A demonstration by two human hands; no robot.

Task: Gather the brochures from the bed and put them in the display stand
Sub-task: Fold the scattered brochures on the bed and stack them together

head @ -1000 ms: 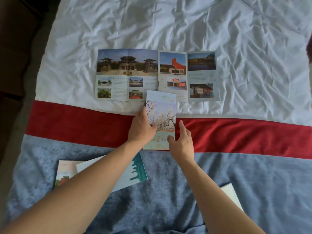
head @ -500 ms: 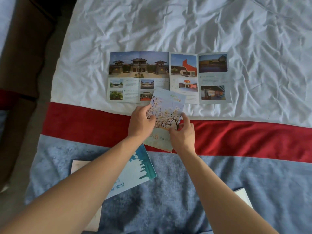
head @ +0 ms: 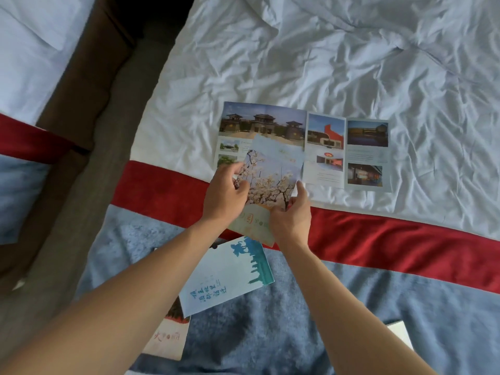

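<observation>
A blossom-print brochure [head: 273, 174] is lifted off the bed and tilted. My left hand [head: 226, 193] grips its left edge and my right hand [head: 292, 215] pinches its lower right edge. Behind it an unfolded brochure [head: 351, 152] with building photos lies flat on the white sheet. A pale blue brochure with a teal skyline [head: 230, 277] lies on the blue blanket under my left forearm. Beneath that one a cream and red brochure [head: 167, 336] sticks out. No display stand is in view.
The bed [head: 351, 63] has a rumpled white sheet, a red band [head: 405, 244] and a blue blanket [head: 270, 334]. A brown gap of floor [head: 89, 131] separates it from a second bed [head: 24, 63] at left. A white corner [head: 400, 334] shows at lower right.
Both hands have taken hold of the blossom brochure and raised it off the blanket, tilting it right. The view has shifted, bringing the second bed into sight at left.
</observation>
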